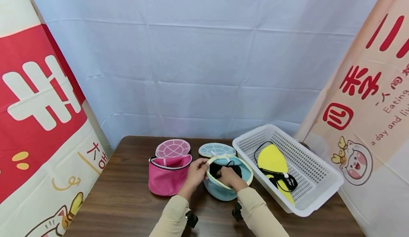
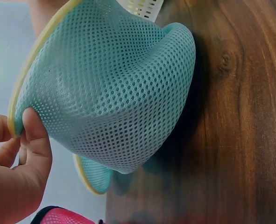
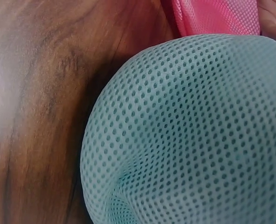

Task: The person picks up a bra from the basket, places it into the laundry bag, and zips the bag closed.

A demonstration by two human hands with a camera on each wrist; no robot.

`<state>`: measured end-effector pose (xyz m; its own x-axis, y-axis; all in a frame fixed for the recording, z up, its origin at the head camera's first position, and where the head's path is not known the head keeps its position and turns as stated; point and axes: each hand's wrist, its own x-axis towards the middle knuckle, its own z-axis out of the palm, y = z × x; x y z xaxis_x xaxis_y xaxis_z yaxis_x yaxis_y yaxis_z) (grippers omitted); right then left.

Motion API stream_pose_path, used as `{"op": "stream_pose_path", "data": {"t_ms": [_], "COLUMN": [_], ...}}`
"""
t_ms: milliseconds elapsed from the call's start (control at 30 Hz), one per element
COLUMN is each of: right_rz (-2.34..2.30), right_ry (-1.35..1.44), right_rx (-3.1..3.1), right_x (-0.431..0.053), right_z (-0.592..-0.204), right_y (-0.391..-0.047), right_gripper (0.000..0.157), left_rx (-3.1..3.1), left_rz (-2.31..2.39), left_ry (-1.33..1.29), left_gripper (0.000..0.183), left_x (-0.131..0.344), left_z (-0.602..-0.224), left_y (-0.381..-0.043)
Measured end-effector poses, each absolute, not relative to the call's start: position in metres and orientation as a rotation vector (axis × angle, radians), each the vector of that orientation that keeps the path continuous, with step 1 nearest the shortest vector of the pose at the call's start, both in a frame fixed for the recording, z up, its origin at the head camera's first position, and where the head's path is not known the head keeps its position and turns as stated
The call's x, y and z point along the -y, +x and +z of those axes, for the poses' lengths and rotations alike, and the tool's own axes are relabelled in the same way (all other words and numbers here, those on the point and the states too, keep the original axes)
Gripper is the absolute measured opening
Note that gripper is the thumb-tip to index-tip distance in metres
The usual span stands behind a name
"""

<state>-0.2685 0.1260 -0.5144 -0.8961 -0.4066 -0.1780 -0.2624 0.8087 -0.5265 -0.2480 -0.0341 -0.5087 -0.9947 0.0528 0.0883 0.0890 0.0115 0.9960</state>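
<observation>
A teal mesh bag (image 1: 220,191) with a pale yellow rim stands with its mouth spread and its teal lid (image 1: 217,148) folded back. At the rim's left side my left hand (image 1: 195,174) pinches the edge, thumb outside, as the left wrist view also shows of that hand (image 2: 23,175). My right hand (image 1: 229,177) reaches down into the mouth, at a black item with a thin cord (image 1: 237,169) inside. Its fingertips are hidden there, and the right wrist view shows only the bag's mesh side (image 3: 189,126).
A pink mesh bag (image 1: 164,183) with a black rim stands open to the left, its lid (image 1: 172,148) laid back. On the right, a white perforated basket (image 1: 314,166) holds yellow pieces (image 1: 273,159) and black straps (image 1: 289,182). A pale cloth hangs behind the wooden table (image 1: 121,194).
</observation>
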Motion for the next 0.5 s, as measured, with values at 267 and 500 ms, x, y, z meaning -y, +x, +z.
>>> {"op": "stream_pose_path", "data": {"t_ms": [267,500], "right_rz": [-0.842,-0.891], "right_ry": [-0.506,-0.583], "right_rx": [-2.754,-2.796], "right_x": [-0.132,-0.138], "right_z": [-0.503,-0.495], "right_y": [-0.254,-0.243], "right_gripper": [0.025,0.026], "left_rx": [2.269,2.277], "left_rz": [-2.152,-2.126], "left_ry": [-0.186,-0.198], "left_gripper": [0.019,0.018], "left_x": [0.042,0.044], "left_z": [-0.487,-0.508], "left_y": [-0.234,-0.245]}}
